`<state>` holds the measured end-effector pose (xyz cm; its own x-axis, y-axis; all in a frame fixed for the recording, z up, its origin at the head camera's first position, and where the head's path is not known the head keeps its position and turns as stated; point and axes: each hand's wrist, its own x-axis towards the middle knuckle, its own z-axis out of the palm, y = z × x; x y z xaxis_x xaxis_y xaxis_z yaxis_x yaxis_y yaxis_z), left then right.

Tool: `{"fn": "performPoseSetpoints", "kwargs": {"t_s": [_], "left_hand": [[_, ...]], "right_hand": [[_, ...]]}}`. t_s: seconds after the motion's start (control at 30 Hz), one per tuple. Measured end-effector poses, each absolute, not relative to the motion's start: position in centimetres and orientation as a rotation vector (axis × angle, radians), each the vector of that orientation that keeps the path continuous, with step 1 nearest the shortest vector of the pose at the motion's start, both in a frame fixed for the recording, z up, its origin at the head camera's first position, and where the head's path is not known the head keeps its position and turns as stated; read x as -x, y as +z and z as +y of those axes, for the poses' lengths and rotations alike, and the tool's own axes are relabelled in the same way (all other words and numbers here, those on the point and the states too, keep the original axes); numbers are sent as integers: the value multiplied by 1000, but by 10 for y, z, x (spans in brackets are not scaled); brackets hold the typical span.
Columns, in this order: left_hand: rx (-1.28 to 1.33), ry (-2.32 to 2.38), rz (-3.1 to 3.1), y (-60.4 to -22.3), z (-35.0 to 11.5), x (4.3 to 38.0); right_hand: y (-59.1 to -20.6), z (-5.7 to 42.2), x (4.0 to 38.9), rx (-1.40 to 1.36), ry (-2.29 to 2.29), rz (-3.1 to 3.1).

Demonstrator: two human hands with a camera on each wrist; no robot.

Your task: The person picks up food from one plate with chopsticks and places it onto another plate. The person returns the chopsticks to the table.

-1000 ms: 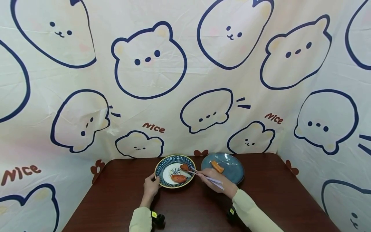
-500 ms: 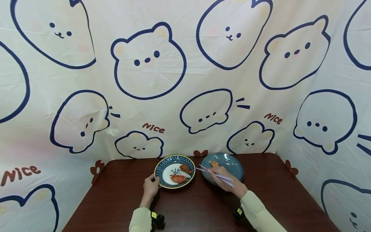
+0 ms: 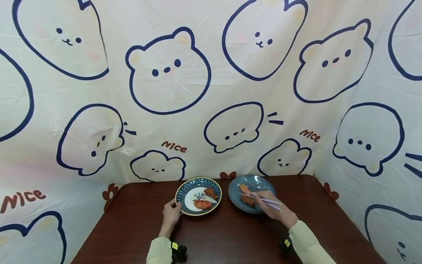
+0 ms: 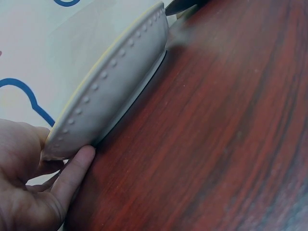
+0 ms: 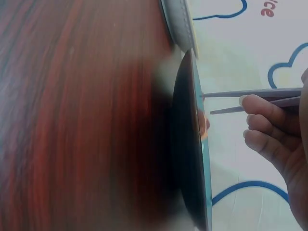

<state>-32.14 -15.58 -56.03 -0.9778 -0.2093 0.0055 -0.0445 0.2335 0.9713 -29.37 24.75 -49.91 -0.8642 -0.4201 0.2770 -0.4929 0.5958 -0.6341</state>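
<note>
My left hand (image 3: 170, 213) grips the near left rim of a patterned blue-and-white plate (image 3: 188, 200), a finger reaching beneath it in the left wrist view. On that plate lie a reddish sausage-shaped piece (image 3: 202, 204), a brown piece of food (image 3: 210, 192) and a white piece (image 3: 209, 198). My right hand (image 3: 271, 206) holds a pair of pale purple chopsticks (image 5: 250, 93) over a blue plate (image 3: 235, 187). Their tips are slightly apart, close to a golden piece (image 3: 244, 189) and a browner piece (image 3: 247, 200) on it. The hand covers part of this plate.
Both plates stand side by side near the back edge of a dark brown wooden table (image 3: 211, 240). A cloth (image 3: 197, 128) printed with bear outlines hangs right behind and along the sides. Each wrist carries a small black camera (image 3: 179, 252).
My right hand has moved the chopsticks right, from the brown piece on the patterned plate to over the blue plate. The left hand keeps its grip on the patterned plate.
</note>
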Motion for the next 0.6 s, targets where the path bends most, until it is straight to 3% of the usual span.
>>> {"fn": "performPoseSetpoints", "kwargs": {"t_s": [0.6], "left_hand": [[-275, -1822, -2379, -563, -155, 324]], "right_hand": [[-514, 283, 292, -675, 1304, -2653]]}}
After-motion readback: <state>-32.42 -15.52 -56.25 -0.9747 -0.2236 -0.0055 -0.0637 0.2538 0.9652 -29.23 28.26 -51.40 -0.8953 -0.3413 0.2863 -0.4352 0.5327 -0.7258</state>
